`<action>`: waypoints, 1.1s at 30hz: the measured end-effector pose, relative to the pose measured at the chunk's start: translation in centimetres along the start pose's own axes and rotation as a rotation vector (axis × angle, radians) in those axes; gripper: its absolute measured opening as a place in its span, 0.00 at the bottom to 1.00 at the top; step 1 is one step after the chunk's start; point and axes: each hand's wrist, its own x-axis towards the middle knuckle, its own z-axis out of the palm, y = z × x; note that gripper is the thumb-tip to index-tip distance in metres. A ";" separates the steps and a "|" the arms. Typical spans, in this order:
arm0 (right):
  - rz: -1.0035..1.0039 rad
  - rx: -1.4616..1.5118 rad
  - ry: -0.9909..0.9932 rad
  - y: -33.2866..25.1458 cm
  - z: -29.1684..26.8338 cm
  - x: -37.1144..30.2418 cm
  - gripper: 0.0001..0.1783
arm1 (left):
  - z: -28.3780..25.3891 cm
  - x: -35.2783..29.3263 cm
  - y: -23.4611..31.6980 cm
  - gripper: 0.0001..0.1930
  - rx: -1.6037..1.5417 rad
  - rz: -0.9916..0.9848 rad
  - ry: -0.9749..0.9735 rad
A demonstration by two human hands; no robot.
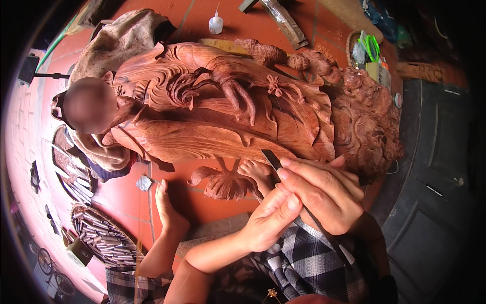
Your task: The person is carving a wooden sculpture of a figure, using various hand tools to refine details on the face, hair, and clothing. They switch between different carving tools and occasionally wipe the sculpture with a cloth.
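Item: wooden carving (223, 109), large and reddish, lying across the red floor (126, 197) before us. We are pressing a chisel (273, 159) against its lower edge, our right hand (324, 195) gripping the shaft, our left hand (271, 218) closing around it beside. Nearby: basket of chisels (101, 235), glue bottle (216, 23).

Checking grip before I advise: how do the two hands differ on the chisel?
The right hand wraps over the chisel near its blade, fingers pointing left; the left hand sits lower, pinching the shaft with thumb up. Right hand lies nearer the wood carving. Both are bare and grip the same tool.
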 end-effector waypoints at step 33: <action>0.375 0.542 -0.271 3.4 -8.8 0.0 0.13 | 1.2 1.4 1.3 0.16 1.283 -0.055 -0.072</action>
